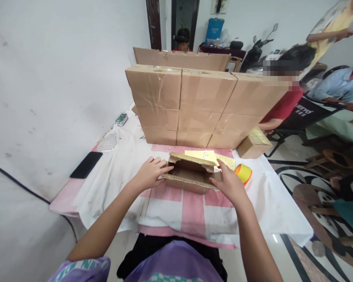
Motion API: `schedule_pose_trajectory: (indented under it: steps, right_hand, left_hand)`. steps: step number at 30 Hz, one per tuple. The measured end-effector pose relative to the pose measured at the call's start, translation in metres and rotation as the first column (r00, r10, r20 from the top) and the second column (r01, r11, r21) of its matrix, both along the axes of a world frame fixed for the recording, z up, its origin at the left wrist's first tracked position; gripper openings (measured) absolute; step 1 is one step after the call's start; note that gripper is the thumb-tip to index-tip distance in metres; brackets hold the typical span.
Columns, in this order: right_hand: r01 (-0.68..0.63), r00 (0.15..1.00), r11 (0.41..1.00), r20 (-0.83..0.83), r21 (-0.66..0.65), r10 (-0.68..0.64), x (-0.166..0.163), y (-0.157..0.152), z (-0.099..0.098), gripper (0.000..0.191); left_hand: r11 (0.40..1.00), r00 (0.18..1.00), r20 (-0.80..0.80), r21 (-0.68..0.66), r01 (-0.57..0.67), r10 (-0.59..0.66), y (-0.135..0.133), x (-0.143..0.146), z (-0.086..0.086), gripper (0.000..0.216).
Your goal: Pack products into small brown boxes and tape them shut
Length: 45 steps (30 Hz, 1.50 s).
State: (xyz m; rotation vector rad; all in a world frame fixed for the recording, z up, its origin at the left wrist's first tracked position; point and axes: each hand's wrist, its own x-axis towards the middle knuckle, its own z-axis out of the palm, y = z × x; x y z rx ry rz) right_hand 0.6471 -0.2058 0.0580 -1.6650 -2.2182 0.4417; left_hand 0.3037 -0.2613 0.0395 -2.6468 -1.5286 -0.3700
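Observation:
A small cardboard box (184,185) lies in front of me near the middle of the table, its top open and its inside bare brown. The flap along its far edge is raised, and its edge looks torn. At the box's left end my left hand (151,173) grips it, index finger over the rim. My right hand (228,181) holds the right end, its thumb at the near rim and fingers toward the far flap. Just right of that hand is a roll of yellow tape (243,173) with an orange edge. Yellow sheets (228,161) lie behind the box.
A wall of stacked, taped cardboard boxes (204,105) stands across the table's far side. Another taped box (254,144) is at the right. On the left lie a black phone (86,165) and a white perforated item (107,143). A person in red (285,103) sits beyond, right.

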Motion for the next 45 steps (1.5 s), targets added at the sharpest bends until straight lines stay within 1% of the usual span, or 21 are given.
schedule_pose_trajectory:
  steps: [2, 4, 6, 9, 11, 13, 15, 16, 18, 21, 23, 25, 28, 30, 32, 34, 36, 39, 42, 43, 45]
  right_hand:
    - [0.018, 0.984, 1.0, 0.175, 0.024, -0.022, -0.011, 0.002, 0.009, 0.061]
    - [0.058, 0.974, 0.998, 0.22, 0.012, -0.059, -0.018, 0.006, 0.008, 0.049]
    - [0.141, 0.977, 0.99, 0.164, -0.003, -0.139, -0.02, 0.011, 0.0, 0.046]
    - [0.24, 0.97, 0.971, 0.045, -0.011, -0.24, -0.017, 0.018, -0.01, 0.05]
    - [0.222, 0.974, 0.974, 0.061, -0.037, -0.219, -0.016, 0.023, -0.011, 0.042]
    - [0.172, 0.975, 0.982, 0.157, -0.076, -0.158, -0.016, 0.029, -0.007, 0.032]
    - [0.148, 0.967, 0.983, 0.226, -0.108, -0.121, -0.017, 0.037, -0.004, 0.034]
    - [0.142, 0.969, 0.982, 0.221, -0.124, -0.112, -0.017, 0.042, -0.005, 0.038]
    - [0.119, 0.988, 0.981, 0.117, -0.153, -0.102, -0.015, 0.05, -0.012, 0.048]
    - [0.123, 0.976, 0.976, -0.157, -0.178, -0.151, -0.006, 0.055, -0.033, 0.058]
    - [0.14, 0.896, 0.956, -0.377, -0.259, -0.233, -0.001, 0.055, -0.048, 0.057]
    - [0.103, 0.781, 0.919, -0.542, -0.379, -0.312, 0.0, 0.054, -0.06, 0.053]
    - [0.003, 0.592, 0.826, -0.664, -0.564, -0.456, -0.004, 0.051, -0.072, 0.053]
    - [-0.046, 0.46, 0.77, -0.697, -0.637, -0.55, -0.006, 0.05, -0.078, 0.053]
    - [-0.058, 0.345, 0.762, -0.729, -0.645, -0.591, -0.006, 0.047, -0.084, 0.053]
    - [0.003, 0.295, 0.804, -0.767, -0.595, -0.57, -0.003, 0.042, -0.093, 0.052]
    - [0.13, 0.315, 0.847, -0.788, -0.516, -0.529, 0.0, 0.032, -0.104, 0.048]
    - [0.285, 0.454, 0.88, -0.755, -0.38, -0.473, 0.004, 0.014, -0.122, 0.042]
    - [0.275, 0.666, 0.935, -0.657, -0.224, -0.353, 0.007, -0.001, -0.137, 0.04]
    - [0.265, 0.719, 0.948, -0.619, -0.174, -0.315, 0.007, -0.004, -0.142, 0.039]
    - [0.258, 0.777, 0.96, -0.567, -0.109, -0.273, 0.007, -0.007, -0.151, 0.038]
  left_hand:
    - [1.0, 1.0, -0.004, -0.019, -0.009, 0.009, 0.009, 0.001, 0.002, 0.062]
    - [0.999, 1.0, 0.008, -0.031, -0.03, 0.03, 0.012, 0.005, -0.005, 0.071]
    - [0.998, 0.998, 0.042, -0.03, -0.048, 0.05, 0.011, 0.008, -0.018, 0.077]
    - [0.995, 0.989, 0.11, -0.023, -0.1, 0.102, 0.007, 0.009, -0.035, 0.087]
    - [0.99, 0.977, 0.162, -0.041, -0.137, 0.142, 0.005, 0.01, -0.043, 0.093]
    - [0.983, 0.953, 0.243, -0.075, -0.166, 0.179, 0.004, 0.011, -0.048, 0.094]
    - [0.977, 0.907, 0.366, -0.119, -0.178, 0.21, 0.004, 0.014, -0.053, 0.09]
    - [0.974, 0.873, 0.433, -0.143, -0.178, 0.223, 0.004, 0.017, -0.056, 0.088]
    - [0.969, 0.795, 0.557, -0.185, -0.164, 0.241, 0.003, 0.022, -0.062, 0.086]
    - [0.965, 0.679, 0.686, -0.213, -0.155, 0.261, 0.0, 0.031, -0.07, 0.086]
    - [0.963, 0.63, 0.729, -0.217, -0.158, 0.268, -0.001, 0.035, -0.073, 0.087]
    - [0.963, 0.611, 0.744, -0.219, -0.156, 0.268, -0.001, 0.037, -0.074, 0.088]
    - [0.963, 0.608, 0.748, -0.219, -0.155, 0.268, 0.0, 0.037, -0.075, 0.086]
    - [0.965, 0.613, 0.745, -0.206, -0.161, 0.262, -0.001, 0.033, -0.076, 0.082]
    - [0.966, 0.62, 0.741, -0.192, -0.173, 0.258, -0.004, 0.024, -0.079, 0.075]
    - [0.957, 0.607, 0.741, -0.195, -0.213, 0.286, -0.01, 0.008, -0.083, 0.062]
    - [0.933, 0.571, 0.744, -0.213, -0.29, 0.347, -0.017, -0.015, -0.086, 0.05]
    - [0.865, 0.491, 0.742, -0.239, -0.441, 0.456, -0.022, -0.06, -0.09, 0.045]
    - [0.77, 0.412, 0.723, -0.257, -0.584, 0.554, -0.008, -0.112, -0.092, 0.044]
    - [0.738, 0.391, 0.714, -0.26, -0.622, 0.581, 0.002, -0.131, -0.093, 0.044]
    - [0.684, 0.362, 0.691, -0.263, -0.68, 0.626, 0.03, -0.168, -0.093, 0.044]
